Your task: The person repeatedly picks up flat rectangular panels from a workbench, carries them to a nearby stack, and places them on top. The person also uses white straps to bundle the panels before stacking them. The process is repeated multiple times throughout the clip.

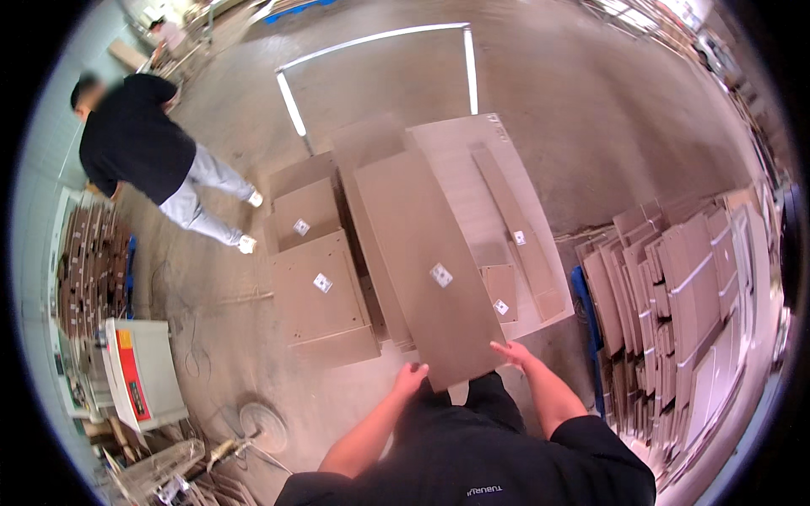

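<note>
In front of my body a long flat brown board (413, 228) with a small white label lies lengthwise, its near end close to me. My left hand (411, 378) grips its near left corner, fingers curled. At the near right edge my right hand (510, 352) pinches the board between thumb and fingers. Under and left of it lie more long boards. Shorter labelled brown panels (321, 274) are piled to the left. To the right, a narrow brown strip (510, 215) and a small labelled piece (498, 282) rest on a wide brown sheet (456, 139).
A pale metal handle frame (375, 46) rises beyond the pile. Strapped stacks of brown sheets (675, 312) stand at right. A white-and-red machine (143, 371) and a round-based stand (263, 427) are at left. Another person (139, 139) stands at the far left.
</note>
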{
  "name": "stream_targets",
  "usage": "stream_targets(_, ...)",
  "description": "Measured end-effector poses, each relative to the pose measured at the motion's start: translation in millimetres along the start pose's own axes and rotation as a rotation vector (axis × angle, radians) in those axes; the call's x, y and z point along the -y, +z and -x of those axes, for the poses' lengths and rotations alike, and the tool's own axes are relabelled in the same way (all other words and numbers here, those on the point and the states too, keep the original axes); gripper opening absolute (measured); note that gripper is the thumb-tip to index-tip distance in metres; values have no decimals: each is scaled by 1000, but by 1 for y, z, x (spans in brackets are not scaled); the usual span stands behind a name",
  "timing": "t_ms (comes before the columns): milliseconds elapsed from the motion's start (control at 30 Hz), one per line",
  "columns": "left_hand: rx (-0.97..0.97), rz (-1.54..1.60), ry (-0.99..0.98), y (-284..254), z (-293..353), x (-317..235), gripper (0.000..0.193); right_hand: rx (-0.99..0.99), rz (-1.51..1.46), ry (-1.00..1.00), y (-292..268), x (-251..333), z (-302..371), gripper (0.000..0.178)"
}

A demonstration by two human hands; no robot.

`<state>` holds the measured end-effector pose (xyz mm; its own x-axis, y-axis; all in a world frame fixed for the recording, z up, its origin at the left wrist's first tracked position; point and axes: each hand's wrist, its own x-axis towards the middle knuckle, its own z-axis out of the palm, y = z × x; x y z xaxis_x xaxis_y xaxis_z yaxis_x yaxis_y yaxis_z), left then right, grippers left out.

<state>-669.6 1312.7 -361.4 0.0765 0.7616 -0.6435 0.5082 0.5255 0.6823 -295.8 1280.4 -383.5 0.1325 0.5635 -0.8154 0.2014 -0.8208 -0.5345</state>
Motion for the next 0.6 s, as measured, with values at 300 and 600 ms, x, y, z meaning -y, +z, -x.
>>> stream_targets(300, 437, 1020, -288, -2, -76, -191, 87, -362, 667, -54, -77, -17, 251, 92)
stream_targets(600, 833, 796, -98, 143, -1, -138, 88, -527, 401, 127, -52, -140, 488, 84)
